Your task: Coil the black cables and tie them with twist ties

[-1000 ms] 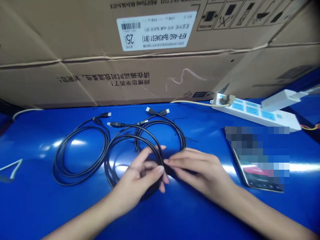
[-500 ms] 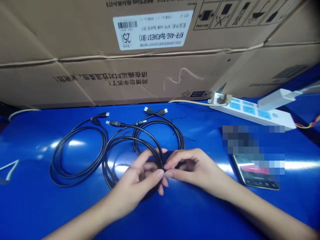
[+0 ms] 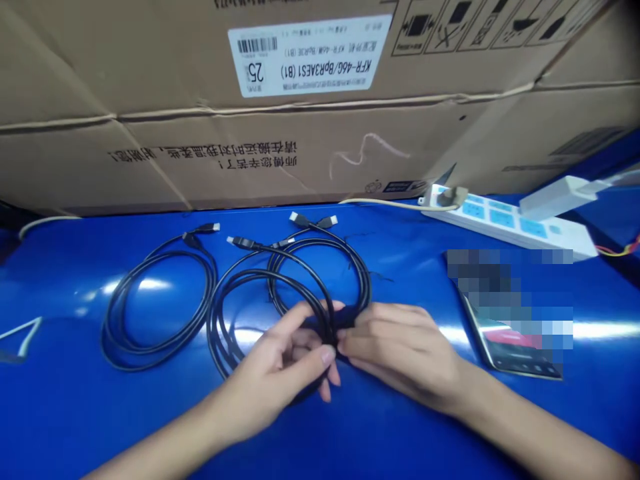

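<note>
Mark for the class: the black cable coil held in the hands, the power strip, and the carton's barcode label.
black cable coil [image 3: 215,320], head view, on the coil's left loop
power strip [image 3: 503,219], head view, on its blue socket panel
carton's barcode label [image 3: 307,55], head view, on the label's middle

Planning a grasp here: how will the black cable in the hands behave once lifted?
Probably floppy but a bit springy: the black cable lies in rounded loops, so it likely keeps its coil. It looks thin and light, so it would likely sag either side of the left hand and right hand. The moulded plug at its free end may swing.
</note>
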### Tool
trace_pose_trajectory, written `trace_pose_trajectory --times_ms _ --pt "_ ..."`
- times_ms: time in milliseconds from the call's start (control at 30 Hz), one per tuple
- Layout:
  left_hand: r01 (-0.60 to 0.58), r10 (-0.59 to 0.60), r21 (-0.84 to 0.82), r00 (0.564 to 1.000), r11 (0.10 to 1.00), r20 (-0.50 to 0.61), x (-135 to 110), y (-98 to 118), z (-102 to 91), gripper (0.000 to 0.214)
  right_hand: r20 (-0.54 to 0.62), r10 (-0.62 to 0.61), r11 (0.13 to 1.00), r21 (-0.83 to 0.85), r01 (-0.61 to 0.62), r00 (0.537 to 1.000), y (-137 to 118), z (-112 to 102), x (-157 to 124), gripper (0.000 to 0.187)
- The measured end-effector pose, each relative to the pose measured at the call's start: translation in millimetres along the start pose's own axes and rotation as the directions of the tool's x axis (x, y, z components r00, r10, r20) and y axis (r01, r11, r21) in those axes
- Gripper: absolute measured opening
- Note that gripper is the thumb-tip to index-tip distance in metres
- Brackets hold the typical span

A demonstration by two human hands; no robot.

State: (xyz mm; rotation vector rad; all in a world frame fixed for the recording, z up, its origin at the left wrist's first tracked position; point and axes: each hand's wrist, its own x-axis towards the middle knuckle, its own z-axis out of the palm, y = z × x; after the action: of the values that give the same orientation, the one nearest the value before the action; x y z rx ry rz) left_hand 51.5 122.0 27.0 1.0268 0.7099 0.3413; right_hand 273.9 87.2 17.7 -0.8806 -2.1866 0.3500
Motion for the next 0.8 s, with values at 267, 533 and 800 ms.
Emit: trace_pose_trajectory --times_ms 267,533,800 --pt "-0.074 0.075 0.03 0.996 0.997 -0.042 0 1 -1.5 0.052 0.2 0.596 0.67 0.411 -0.619 0.778 -8 3 13 0.021" --pt "-0.083 0.087 0.085 0.995 0.993 -0.043 0 5 1.1 0.047 0.51 0.59 0.144 0.696 -0.703 0.626 -6 -2 18 0.028" --pt "-0.06 0.067 0.134 0.997 0.989 -0.05 1 2 -3.4 0.05 0.433 0.649 0.257 0.648 -0.717 0.625 -1 -1 19 0.02"
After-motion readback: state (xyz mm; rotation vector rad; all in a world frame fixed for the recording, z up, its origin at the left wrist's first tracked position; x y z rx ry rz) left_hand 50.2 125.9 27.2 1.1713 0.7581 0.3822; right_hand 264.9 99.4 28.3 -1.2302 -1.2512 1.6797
